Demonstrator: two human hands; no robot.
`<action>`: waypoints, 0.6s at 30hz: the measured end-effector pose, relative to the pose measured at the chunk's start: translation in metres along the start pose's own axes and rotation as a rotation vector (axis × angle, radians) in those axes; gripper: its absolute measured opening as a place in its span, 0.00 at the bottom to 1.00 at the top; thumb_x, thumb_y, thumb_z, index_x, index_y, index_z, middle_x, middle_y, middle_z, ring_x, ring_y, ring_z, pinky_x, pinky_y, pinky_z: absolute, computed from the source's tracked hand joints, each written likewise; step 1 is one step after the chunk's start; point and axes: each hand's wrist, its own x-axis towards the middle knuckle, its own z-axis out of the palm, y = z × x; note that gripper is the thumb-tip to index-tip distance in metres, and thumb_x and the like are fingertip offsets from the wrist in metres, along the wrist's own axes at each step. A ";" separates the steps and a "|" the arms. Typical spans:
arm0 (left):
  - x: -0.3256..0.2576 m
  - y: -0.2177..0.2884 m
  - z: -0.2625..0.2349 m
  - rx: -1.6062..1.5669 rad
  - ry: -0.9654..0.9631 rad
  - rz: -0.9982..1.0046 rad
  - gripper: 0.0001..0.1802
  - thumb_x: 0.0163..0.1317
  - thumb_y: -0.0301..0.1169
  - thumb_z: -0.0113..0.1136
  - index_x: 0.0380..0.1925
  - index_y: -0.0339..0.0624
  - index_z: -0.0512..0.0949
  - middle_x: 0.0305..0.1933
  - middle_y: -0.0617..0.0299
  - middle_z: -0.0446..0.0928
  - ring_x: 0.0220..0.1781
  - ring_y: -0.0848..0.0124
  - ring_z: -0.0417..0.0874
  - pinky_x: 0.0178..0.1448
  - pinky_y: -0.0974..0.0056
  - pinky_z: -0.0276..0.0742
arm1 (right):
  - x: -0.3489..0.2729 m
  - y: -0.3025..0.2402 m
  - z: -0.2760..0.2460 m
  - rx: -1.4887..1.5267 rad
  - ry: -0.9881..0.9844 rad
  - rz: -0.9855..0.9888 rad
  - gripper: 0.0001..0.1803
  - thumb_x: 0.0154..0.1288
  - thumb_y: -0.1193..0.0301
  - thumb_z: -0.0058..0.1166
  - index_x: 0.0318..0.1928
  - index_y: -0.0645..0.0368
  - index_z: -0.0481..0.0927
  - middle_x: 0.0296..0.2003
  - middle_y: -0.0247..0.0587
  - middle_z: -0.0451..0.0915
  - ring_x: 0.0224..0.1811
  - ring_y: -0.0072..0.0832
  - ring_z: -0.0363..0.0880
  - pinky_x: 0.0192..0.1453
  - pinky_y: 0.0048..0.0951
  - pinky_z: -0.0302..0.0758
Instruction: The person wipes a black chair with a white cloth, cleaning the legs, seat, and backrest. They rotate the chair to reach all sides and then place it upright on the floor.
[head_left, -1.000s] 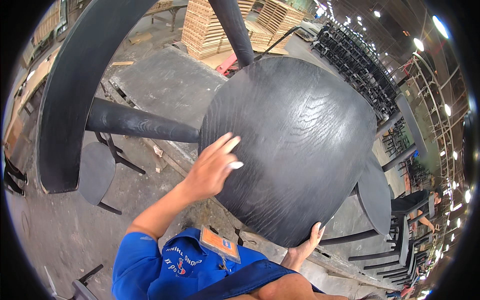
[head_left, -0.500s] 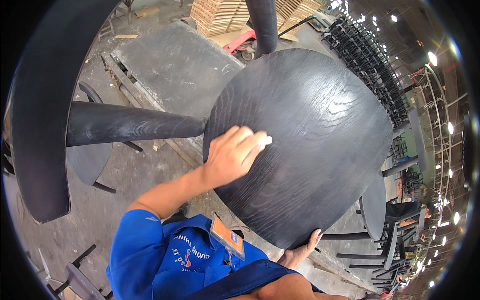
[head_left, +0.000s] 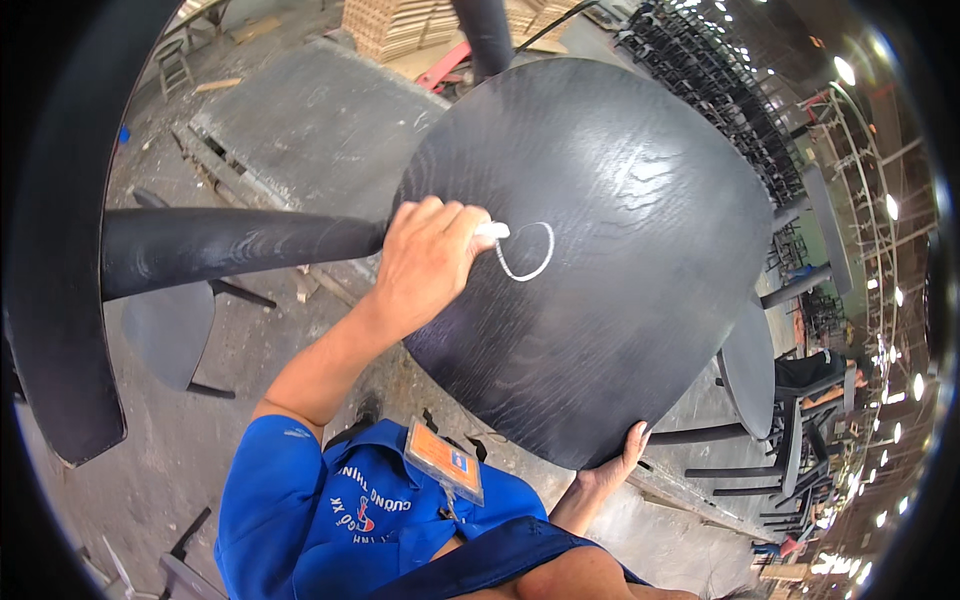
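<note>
Pinching white chalk (head_left: 492,230), left hand (head_left: 425,262) marks black chair seat (head_left: 600,250); right hand (head_left: 612,468) grips its edge.

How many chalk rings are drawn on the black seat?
1. A single white chalk ring sits near the middle of the black seat, just right of the left hand holding the chalk. That hand could hide other marks.

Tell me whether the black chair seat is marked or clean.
Marked: a white chalk ring sits on the seat, beside the chalk in the left hand.
</note>
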 end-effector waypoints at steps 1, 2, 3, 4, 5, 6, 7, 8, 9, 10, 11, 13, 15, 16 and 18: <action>0.005 0.003 0.003 -0.140 -0.010 -0.007 0.06 0.60 0.32 0.59 0.34 0.43 0.75 0.32 0.64 0.75 0.37 0.64 0.74 0.44 0.58 0.66 | 0.000 0.000 0.000 0.021 -0.001 -0.006 0.31 0.63 0.65 0.59 0.63 0.62 0.64 0.55 0.48 0.71 0.54 0.35 0.74 0.55 0.37 0.75; 0.008 0.009 0.004 -0.276 -0.048 -0.016 0.06 0.61 0.31 0.58 0.35 0.42 0.74 0.34 0.62 0.76 0.39 0.63 0.74 0.46 0.57 0.67 | 0.000 -0.001 0.000 0.046 -0.047 0.007 0.29 0.63 0.65 0.58 0.62 0.61 0.65 0.54 0.46 0.73 0.53 0.34 0.75 0.55 0.35 0.75; 0.012 0.016 0.006 -0.416 -0.071 -0.012 0.07 0.62 0.31 0.57 0.36 0.41 0.73 0.36 0.60 0.77 0.41 0.61 0.75 0.48 0.55 0.68 | 0.000 -0.001 0.000 0.043 -0.041 0.009 0.29 0.63 0.65 0.58 0.62 0.61 0.65 0.54 0.45 0.73 0.53 0.34 0.75 0.55 0.35 0.75; 0.020 0.021 0.008 -0.309 0.025 0.110 0.08 0.65 0.31 0.54 0.38 0.39 0.70 0.50 0.50 0.76 0.55 0.53 0.73 0.59 0.50 0.66 | -0.001 0.000 0.001 0.043 -0.030 0.011 0.29 0.63 0.65 0.59 0.61 0.60 0.66 0.53 0.44 0.73 0.53 0.34 0.75 0.55 0.35 0.75; 0.027 0.027 0.011 -0.256 -0.027 0.163 0.08 0.65 0.31 0.53 0.39 0.38 0.70 0.53 0.48 0.74 0.59 0.51 0.71 0.61 0.49 0.65 | -0.002 0.000 0.000 0.040 0.012 0.023 0.28 0.63 0.65 0.59 0.61 0.60 0.66 0.53 0.44 0.74 0.52 0.33 0.75 0.55 0.34 0.75; 0.036 0.032 0.016 -0.215 -0.045 0.220 0.09 0.65 0.31 0.53 0.40 0.38 0.70 0.57 0.46 0.71 0.62 0.49 0.68 0.63 0.48 0.63 | -0.002 0.001 0.000 0.055 -0.001 0.009 0.26 0.63 0.65 0.59 0.59 0.60 0.68 0.51 0.42 0.75 0.51 0.32 0.76 0.54 0.34 0.75; 0.046 0.036 0.022 -0.159 -0.067 0.277 0.09 0.65 0.31 0.53 0.41 0.38 0.70 0.61 0.44 0.69 0.66 0.47 0.65 0.66 0.47 0.61 | -0.003 0.001 -0.001 0.049 -0.015 -0.003 0.26 0.63 0.66 0.59 0.59 0.60 0.68 0.51 0.42 0.75 0.51 0.32 0.76 0.54 0.34 0.75; 0.058 0.039 0.030 -0.135 -0.182 0.270 0.12 0.65 0.32 0.52 0.42 0.35 0.69 0.64 0.37 0.64 0.70 0.44 0.59 0.70 0.44 0.55 | -0.004 0.001 -0.001 0.043 -0.019 -0.006 0.26 0.63 0.66 0.60 0.58 0.59 0.68 0.50 0.42 0.75 0.50 0.32 0.76 0.54 0.34 0.75; 0.069 0.042 0.039 -0.135 -0.099 0.320 0.13 0.66 0.33 0.51 0.43 0.34 0.68 0.64 0.38 0.64 0.71 0.44 0.59 0.71 0.44 0.54 | -0.005 0.001 -0.002 0.048 -0.046 -0.017 0.25 0.62 0.66 0.60 0.58 0.59 0.69 0.50 0.41 0.75 0.50 0.32 0.76 0.53 0.34 0.75; 0.079 0.044 0.048 -0.113 -0.073 0.347 0.13 0.67 0.33 0.50 0.44 0.33 0.68 0.64 0.38 0.64 0.71 0.44 0.58 0.72 0.45 0.53 | -0.006 0.002 -0.003 0.012 -0.055 -0.018 0.30 0.61 0.62 0.61 0.60 0.59 0.68 0.53 0.45 0.74 0.53 0.36 0.75 0.56 0.38 0.74; 0.086 0.047 0.057 -0.091 -0.056 0.349 0.14 0.67 0.33 0.50 0.45 0.32 0.68 0.64 0.38 0.64 0.71 0.45 0.58 0.73 0.45 0.53 | -0.007 0.002 -0.003 0.018 -0.056 -0.020 0.30 0.61 0.62 0.61 0.60 0.59 0.67 0.53 0.45 0.74 0.53 0.36 0.75 0.56 0.38 0.74; 0.089 0.059 0.071 -0.119 -0.066 0.423 0.16 0.68 0.37 0.48 0.42 0.32 0.68 0.68 0.34 0.56 0.72 0.42 0.55 0.74 0.44 0.50 | -0.010 0.003 -0.003 0.037 -0.074 -0.020 0.30 0.61 0.62 0.61 0.60 0.59 0.67 0.53 0.45 0.73 0.53 0.36 0.74 0.56 0.38 0.73; 0.088 0.067 0.076 -0.146 -0.140 0.547 0.16 0.68 0.37 0.49 0.42 0.32 0.68 0.68 0.34 0.56 0.72 0.42 0.55 0.74 0.44 0.50 | -0.012 0.003 -0.004 0.032 -0.053 -0.007 0.31 0.61 0.62 0.60 0.62 0.59 0.65 0.54 0.46 0.73 0.54 0.37 0.74 0.57 0.38 0.73; 0.089 0.067 0.075 -0.131 -0.183 0.570 0.15 0.68 0.36 0.50 0.43 0.32 0.69 0.68 0.34 0.56 0.72 0.42 0.55 0.73 0.43 0.51 | -0.013 0.003 -0.004 0.026 -0.051 -0.006 0.31 0.61 0.62 0.60 0.62 0.59 0.65 0.54 0.46 0.73 0.54 0.37 0.74 0.57 0.39 0.73; 0.094 0.063 0.070 -0.145 -0.117 0.488 0.17 0.67 0.35 0.50 0.47 0.30 0.68 0.67 0.35 0.57 0.72 0.41 0.55 0.73 0.43 0.51 | -0.014 0.004 -0.004 0.040 -0.045 -0.009 0.30 0.61 0.63 0.61 0.60 0.60 0.65 0.53 0.46 0.73 0.52 0.37 0.75 0.55 0.38 0.75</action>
